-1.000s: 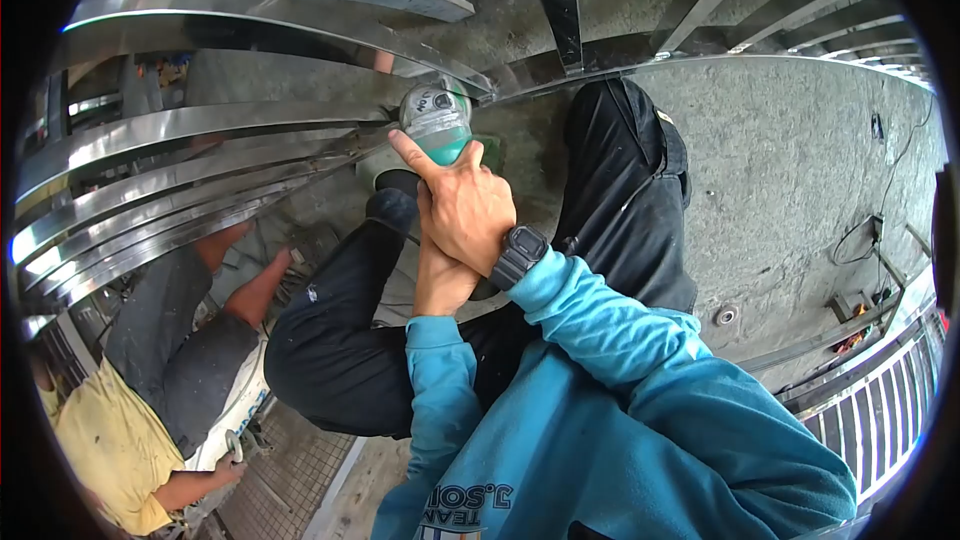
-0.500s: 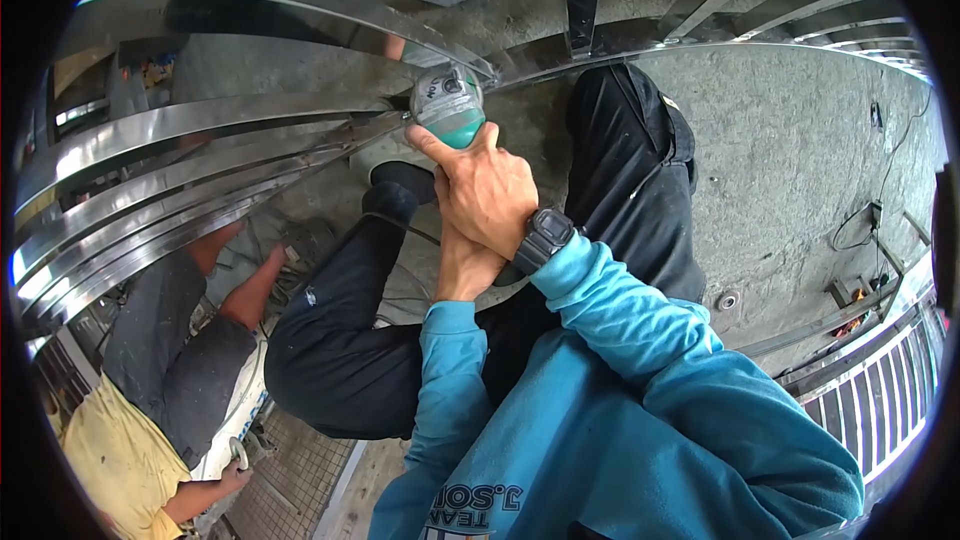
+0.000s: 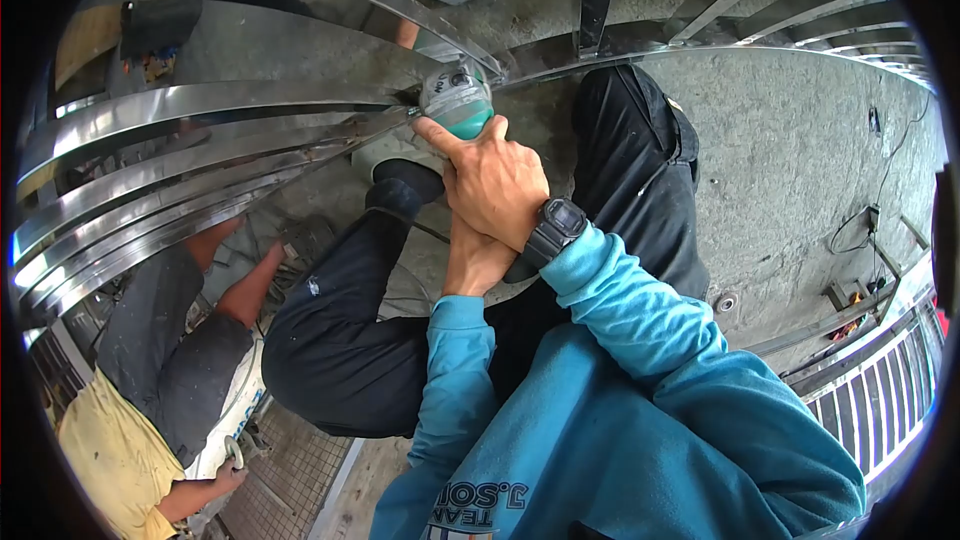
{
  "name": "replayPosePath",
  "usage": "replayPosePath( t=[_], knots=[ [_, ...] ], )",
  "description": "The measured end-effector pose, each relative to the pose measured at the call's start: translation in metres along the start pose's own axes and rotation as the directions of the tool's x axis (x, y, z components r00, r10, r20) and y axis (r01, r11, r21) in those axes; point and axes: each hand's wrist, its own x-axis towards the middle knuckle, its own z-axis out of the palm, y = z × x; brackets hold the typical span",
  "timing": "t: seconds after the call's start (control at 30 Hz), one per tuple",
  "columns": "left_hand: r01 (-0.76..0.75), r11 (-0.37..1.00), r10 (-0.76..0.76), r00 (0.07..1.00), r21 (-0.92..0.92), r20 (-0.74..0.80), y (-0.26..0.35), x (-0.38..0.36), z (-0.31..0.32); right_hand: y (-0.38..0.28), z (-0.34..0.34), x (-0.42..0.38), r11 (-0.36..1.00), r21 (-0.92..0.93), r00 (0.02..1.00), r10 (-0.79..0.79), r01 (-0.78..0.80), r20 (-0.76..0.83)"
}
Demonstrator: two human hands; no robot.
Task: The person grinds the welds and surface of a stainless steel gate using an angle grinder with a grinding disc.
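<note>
Steadying the grinder right beside the metal bars, right hand's fingers holding its green end, left hand crossed underneath, can't tell what its fingers are doing.

The blue sweatshirt is showing "TEAM" and, next to it, "J.SO" plus a partly hidden letter, both appearing upside down. Dark marking on the power tool is possibly reading "MON". Blue lettering on the white board is staying illegible.
</note>
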Motion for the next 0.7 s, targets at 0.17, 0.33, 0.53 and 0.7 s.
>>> replayPosePath(
  t=[0.17,0.33,0.53,0.7],
  knots=[
    [0.052,0.998,-0.052,0.999,-0.028,0.002,-0.002,0.002,0.0,0.002,-0.001,0.001,1.0,-0.005,1.0,-0.02,0.02,0.01],
    [0.017,0.999,-0.017,1.0,-0.044,-0.013,0.001,0.001,0.003,0.001,-0.003,-0.002,1.0,-0.021,0.999,-0.018,0.019,0.04],
    [-0.037,0.999,0.036,0.998,0.03,0.05,0.0,-0.017,0.013,-0.004,-0.022,-0.027,0.998,0.058,0.998,-0.002,-0.001,0.057],
    [-0.009,1.0,0.005,0.994,0.03,0.107,-0.009,-0.026,0.017,-0.017,-0.018,-0.04,0.999,-0.044,0.999,0.032,-0.03,0.031]
  ],
)
